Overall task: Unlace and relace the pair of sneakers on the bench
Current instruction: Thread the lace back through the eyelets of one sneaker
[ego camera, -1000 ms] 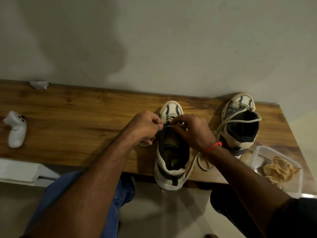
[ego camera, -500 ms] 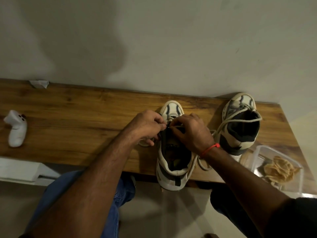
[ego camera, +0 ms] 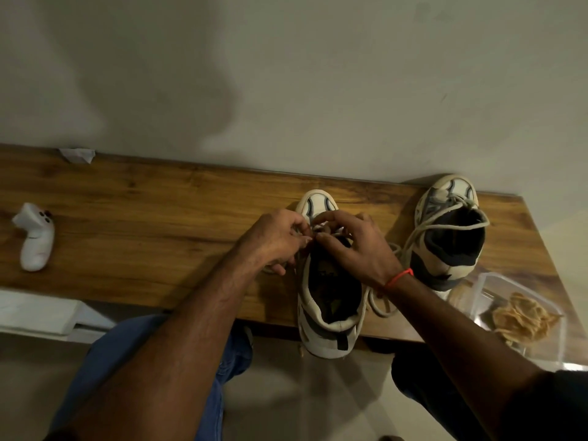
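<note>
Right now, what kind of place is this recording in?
Probably a home, not a lab or workshop. A wooden bench stands against a plain painted wall, holding a pair of worn sneakers, a clear container of snack food and a white handheld controller.

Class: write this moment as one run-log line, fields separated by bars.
left hand + right hand: pinching lace | near sneaker: being laced | far sneaker: untouched

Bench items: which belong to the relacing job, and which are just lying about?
In use: near sneaker, its lace, far sneaker, left hand, right hand.

Lying about: white controller, clear container, crumpled paper.
</note>
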A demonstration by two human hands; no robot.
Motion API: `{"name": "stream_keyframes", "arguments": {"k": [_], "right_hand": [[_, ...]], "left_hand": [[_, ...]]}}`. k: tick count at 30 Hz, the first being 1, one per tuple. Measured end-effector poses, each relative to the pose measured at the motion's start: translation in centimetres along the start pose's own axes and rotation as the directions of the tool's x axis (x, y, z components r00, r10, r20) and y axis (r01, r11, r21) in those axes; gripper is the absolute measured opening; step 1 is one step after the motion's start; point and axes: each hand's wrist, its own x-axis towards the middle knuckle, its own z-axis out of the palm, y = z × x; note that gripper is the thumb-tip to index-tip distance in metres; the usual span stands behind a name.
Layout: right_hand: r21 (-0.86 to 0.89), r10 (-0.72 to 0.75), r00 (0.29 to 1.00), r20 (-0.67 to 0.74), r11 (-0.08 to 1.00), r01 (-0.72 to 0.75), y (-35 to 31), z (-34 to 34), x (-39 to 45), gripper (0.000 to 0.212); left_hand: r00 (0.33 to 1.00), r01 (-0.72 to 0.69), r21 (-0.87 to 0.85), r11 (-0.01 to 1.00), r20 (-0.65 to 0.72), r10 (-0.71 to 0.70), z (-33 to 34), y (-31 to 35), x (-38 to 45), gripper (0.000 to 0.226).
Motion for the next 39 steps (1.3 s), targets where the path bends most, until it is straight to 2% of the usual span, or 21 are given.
{"name": "stream_keyframes", "arguments": {"k": [3,5,8,10,12,14,16,18,20,21,24,26,27,29,30,32,34,35,36,38,39], "right_hand": [[-0.171,0.024,0.999,0.029,0.985,-0.019,0.2,0.4,0.2,0.052],[-0.227,0.049,0.998,0.044,0.973,-0.037,0.3,0.4,0.3,0.054],[-0.226,0.077,0.995,0.069,0.972,-0.06,0.3,0.1,0.4,0.046],[-0.207,0.08,0.994,0.08,0.976,-0.062,0.3,0.0,0.4,0.042],[-0.193,0.081,0.993,0.085,0.979,-0.064,0.2,0.1,0.3,0.04],[-0.195,0.082,0.993,0.083,0.979,-0.065,0.2,0.1,0.3,0.04],[-0.2,0.08,0.994,0.073,0.978,-0.064,0.3,0.0,0.2,0.041],[-0.212,0.076,0.995,0.069,0.975,-0.06,0.3,-0.1,0.2,0.043],[-0.22,0.074,0.995,0.069,0.974,-0.057,0.4,-0.1,0.2,0.043],[-0.221,0.076,0.994,0.072,0.974,-0.059,0.4,-0.1,0.2,0.042],[-0.222,0.087,0.993,0.08,0.973,-0.067,0.4,0.0,0.3,0.04],[-0.219,0.089,0.993,0.077,0.973,-0.07,0.4,0.0,0.3,0.041],[-0.218,0.09,0.993,0.077,0.973,-0.071,0.4,0.0,0.3,0.042],[-0.223,0.096,0.992,0.081,0.972,-0.076,0.5,-0.1,0.4,0.044],[-0.23,0.103,0.991,0.084,0.97,-0.081,0.5,-0.1,0.4,0.047],[-0.247,0.117,0.989,0.094,0.965,-0.091,0.6,-0.2,0.4,0.052],[-0.261,0.12,0.987,0.102,0.961,-0.09,0.5,-0.4,0.4,0.052],[-0.265,0.118,0.987,0.105,0.96,-0.087,0.5,-0.4,0.4,0.05],[-0.268,0.116,0.987,0.11,0.96,-0.083,0.4,-0.5,0.3,0.049],[-0.26,0.115,0.987,0.116,0.962,-0.081,0.3,-0.5,0.4,0.048],[-0.25,0.114,0.987,0.116,0.965,-0.082,0.2,-0.5,0.4,0.048]], "left_hand": [[0.999,0.024,0.079,0.997,0.044,-0.028,0.3,0.2,-0.1,0.014],[0.997,0.039,0.114,0.993,0.054,-0.046,0.1,0.2,-0.2,0.014],[0.987,0.052,0.098,0.994,-0.157,-0.036,-1.4,-0.4,0.2,0.019],[0.887,-0.004,-0.155,0.988,-0.458,-0.068,-2.7,-0.9,0.9,0.019],[0.781,-0.155,-0.474,0.867,-0.596,-0.186,-3.7,-1.1,1.5,0.015],[0.845,-0.21,-0.734,0.646,-0.469,-0.258,-3.8,-0.6,1.6,0.02],[0.953,-0.135,-0.912,0.386,-0.226,-0.2,-2.8,0.3,1.1,0.023],[0.993,-0.039,-0.964,0.263,-0.067,-0.097,-1.6,1.2,0.3,0.021],[0.993,-0.057,-0.939,0.338,-0.087,-0.074,-1.1,1.5,0.2,0.02],[0.98,-0.119,-0.921,0.371,-0.169,-0.104,-1.2,1.4,0.4,0.019],[0.818,-0.377,-0.816,0.438,-0.515,-0.255,-3.2,0.4,1.0,0.015],[0.704,-0.445,-0.604,0.662,-0.692,-0.158,-4.3,-0.3,1.1,0.014],[0.711,-0.406,-0.44,0.801,-0.703,-0.026,-4.4,-0.5,1.0,0.015],[0.866,-0.225,-0.076,0.971,-0.473,0.163,-3.8,-0.7,0.6,0.019],[0.949,-0.136,0.05,0.989,-0.281,0.144,-3.3,-0.7,0.3,0.021],[0.999,-0.019,0.19,0.982,0.037,0.012,-2.1,-1.0,0.1,0.019],[0.999,-0.024,0.191,0.981,0.046,0.015,-1.7,-1.0,0.4,0.013],[0.994,-0.052,0.129,0.99,-0.087,0.064,-1.9,-1.0,0.7,0.014],[0.943,-0.1,0.044,0.994,-0.315,0.109,-2.3,-0.8,0.9,0.017],[0.635,-0.287,-0.202,0.937,-0.772,0.028,-4.0,-0.5,1.2,0.02],[0.532,-0.416,-0.342,0.843,-0.843,-0.079,-4.8,-0.5,1.5,0.023]]}}
